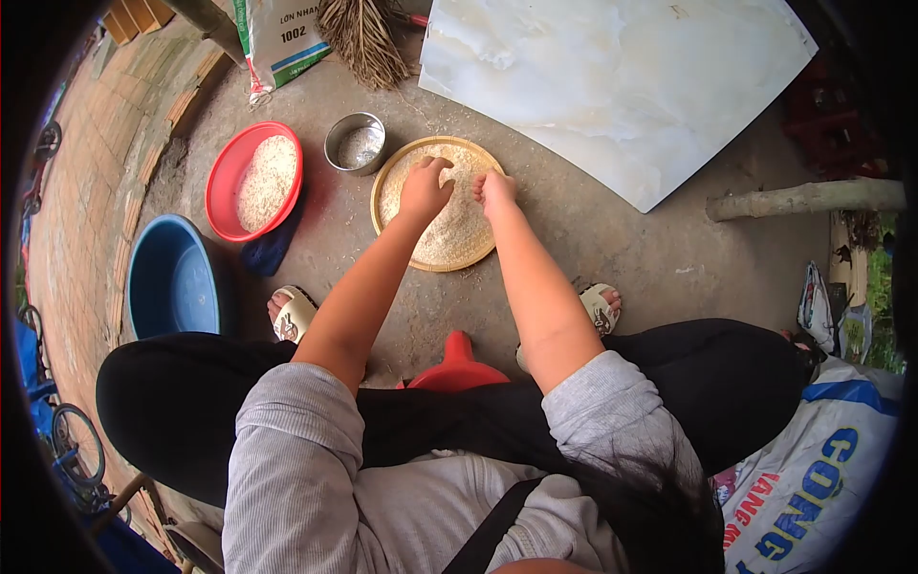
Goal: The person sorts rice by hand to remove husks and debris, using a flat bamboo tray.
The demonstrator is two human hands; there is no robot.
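Observation:
A round woven tray (435, 266) with pale grains (449, 230) spread in it lies on the ground in front of me. Over the tray's middle is my left hand (426, 189), its fingers curved and apart, with nothing visible between them. My right hand (494, 191) is above the tray's right side, fingers curled together; whatever they may hold is hidden. Left of the tray stands a metal bowl (356, 143) with a little grain at its bottom. Farther left, a red basin (218, 191) holds more grain.
A blue basin (177, 282) stands at the left. A marbled sheet (612, 86) lies at the upper right, beside a straw broom (368, 43) and a sack (287, 38). A wooden pole (813, 199) juts in from the right. Another sack (813, 478) is at the lower right.

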